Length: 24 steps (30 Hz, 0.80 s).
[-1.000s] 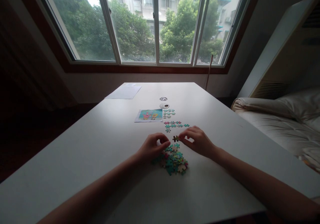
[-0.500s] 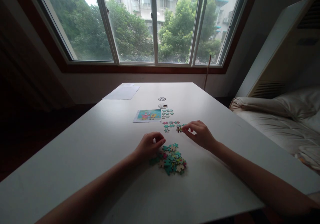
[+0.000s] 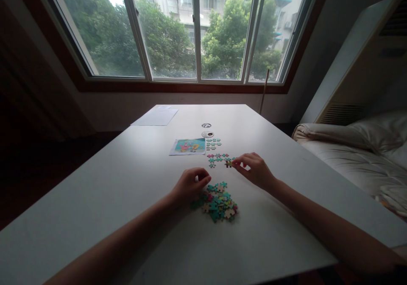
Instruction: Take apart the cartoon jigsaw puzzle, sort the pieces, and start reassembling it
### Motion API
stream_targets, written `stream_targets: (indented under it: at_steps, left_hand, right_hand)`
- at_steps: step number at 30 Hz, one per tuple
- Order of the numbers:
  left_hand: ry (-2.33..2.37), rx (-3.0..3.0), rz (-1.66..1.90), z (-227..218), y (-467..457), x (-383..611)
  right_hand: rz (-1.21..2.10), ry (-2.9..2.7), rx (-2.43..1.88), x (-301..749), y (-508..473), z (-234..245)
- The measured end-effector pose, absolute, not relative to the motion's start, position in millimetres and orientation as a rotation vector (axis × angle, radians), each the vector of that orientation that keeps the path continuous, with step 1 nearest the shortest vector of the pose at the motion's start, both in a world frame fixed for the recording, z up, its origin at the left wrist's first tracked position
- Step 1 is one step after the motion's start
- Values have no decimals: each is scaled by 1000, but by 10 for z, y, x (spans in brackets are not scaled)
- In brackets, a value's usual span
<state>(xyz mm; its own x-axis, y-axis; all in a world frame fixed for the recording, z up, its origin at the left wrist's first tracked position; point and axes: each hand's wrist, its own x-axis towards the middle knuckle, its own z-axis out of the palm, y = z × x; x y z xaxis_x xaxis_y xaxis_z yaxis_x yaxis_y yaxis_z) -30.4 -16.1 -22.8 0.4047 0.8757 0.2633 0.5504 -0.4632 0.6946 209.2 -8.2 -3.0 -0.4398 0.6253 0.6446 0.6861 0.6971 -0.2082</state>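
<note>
Though dim the room (image 3: pixel 108 111), white table (image 3: pixel 111 183) below window (image 3: pixel 196 43); right fingers (image 3: pixel 248 157) tight on puzzle piece (image 3: pixel 228 164), left tips (image 3: pixel 206 179) together.

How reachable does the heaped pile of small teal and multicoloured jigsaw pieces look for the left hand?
Likely yes: the left hand hovers beside the jigsaw pile, appears empty, and nothing visible blocks the way.

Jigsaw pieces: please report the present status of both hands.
Right hand: pinching brown-yellow jigsaw piece, near laid-out pieces.
Left hand: curled, beside loose jigsaw pile.
No obstruction seen.
</note>
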Motion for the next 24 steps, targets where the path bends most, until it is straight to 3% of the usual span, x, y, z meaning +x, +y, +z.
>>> stream_targets:
  at_steps: [24]
  left_hand:
    - [1219, 2131, 844, -210, -147, -255]
  right_hand:
    - [218, -2314, -1199, 1899, 193, -195]
